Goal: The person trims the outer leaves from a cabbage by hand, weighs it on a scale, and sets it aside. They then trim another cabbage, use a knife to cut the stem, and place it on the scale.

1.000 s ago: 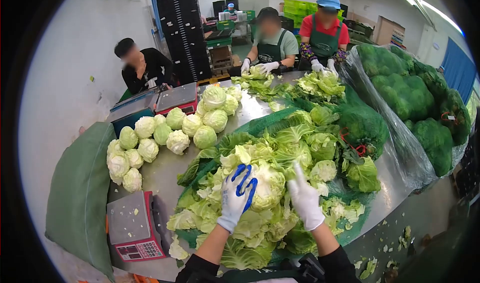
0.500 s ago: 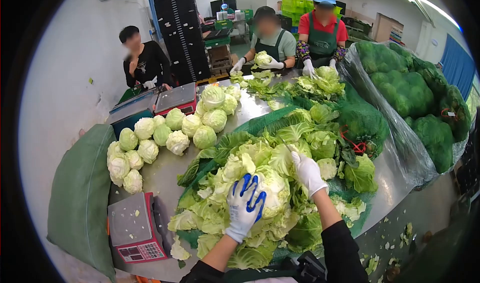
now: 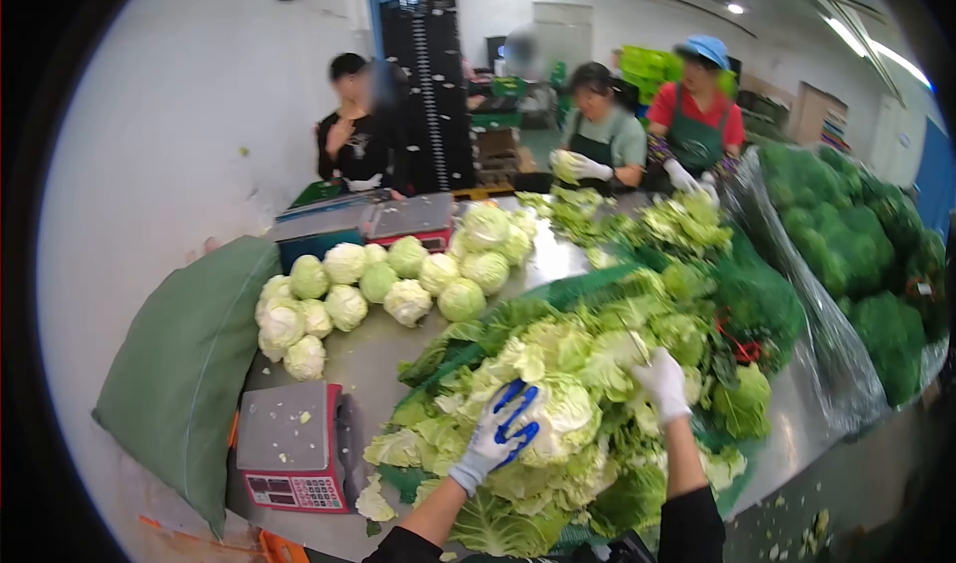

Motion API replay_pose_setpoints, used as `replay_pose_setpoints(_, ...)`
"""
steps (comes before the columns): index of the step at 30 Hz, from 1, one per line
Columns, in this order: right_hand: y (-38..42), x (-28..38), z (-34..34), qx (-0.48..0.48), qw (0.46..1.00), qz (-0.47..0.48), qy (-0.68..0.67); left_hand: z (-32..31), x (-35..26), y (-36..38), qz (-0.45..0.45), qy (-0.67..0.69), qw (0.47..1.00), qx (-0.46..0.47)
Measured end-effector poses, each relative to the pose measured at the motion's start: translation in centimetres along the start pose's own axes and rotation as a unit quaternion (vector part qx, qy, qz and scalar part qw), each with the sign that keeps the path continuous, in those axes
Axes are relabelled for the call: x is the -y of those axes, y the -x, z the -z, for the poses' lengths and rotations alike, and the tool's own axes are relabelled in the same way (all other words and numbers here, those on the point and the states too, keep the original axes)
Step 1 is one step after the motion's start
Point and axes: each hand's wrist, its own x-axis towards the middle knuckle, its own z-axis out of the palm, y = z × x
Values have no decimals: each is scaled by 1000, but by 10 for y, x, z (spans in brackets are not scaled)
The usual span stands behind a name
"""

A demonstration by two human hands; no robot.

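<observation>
My left hand (image 3: 501,432), in a white glove with blue-coated fingers, lies with fingers spread against the left side of a pale cabbage (image 3: 570,416). That cabbage rests on a heap of loose outer leaves (image 3: 488,518). My right hand (image 3: 661,384), in a white glove, is closed around a knife whose thin blade (image 3: 634,344) points up and left over the leaves. Its handle is hidden in the fist. Green netting (image 3: 573,289) lies under and behind the heap.
Trimmed cabbages (image 3: 408,302) stand grouped on the metal table (image 3: 373,364). A red scale (image 3: 289,429) is at the near left, beside a bulging green sack (image 3: 189,364). Netted cabbages (image 3: 827,225) fill the right side. Two co-workers handle cabbages across the table; another person stands back left.
The view has turned left, so the scene sits farther right and lower. My left hand has slid slightly toward the cabbage's left side. My right hand keeps hold of the knife.
</observation>
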Motion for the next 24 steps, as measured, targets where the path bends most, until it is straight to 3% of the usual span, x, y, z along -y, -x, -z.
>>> replay_pose_setpoints(1,14,14,18,-10,999,10,-51,2,-10,-3,-20,-35,999,13)
replay_pose_setpoints(4,37,20,46,-61,968,2,-244,4,-17,-8,46,29,997,54)
replay_pose_setpoints(6,56,49,75,-51,963,-3,-263,2,-21,-15,-27,-100,993,61)
replay_pose_setpoints(8,85,89,84,-21,947,13,-321,-3,-30,-20,-41,-214,975,51)
replay_pose_setpoints(10,94,89,50,46,970,91,-223,-12,-40,-24,-46,-235,970,43)
replay_pose_setpoints(11,96,89,41,46,969,91,-223,-15,-43,-26,-53,-257,964,39)
replay_pose_setpoints(13,96,94,30,3,989,141,-34,-21,-42,-25,-77,-262,961,36)
replay_pose_setpoints(18,74,84,24,20,989,145,14,-26,-47,-27,-36,-237,970,25)
replay_pose_setpoints(21,67,81,8,-48,982,183,6,-27,-54,-32,-48,-247,968,18)
replay_pose_setpoints(24,57,87,1,-47,984,171,22,-31,-45,-33,-33,-225,974,-13)
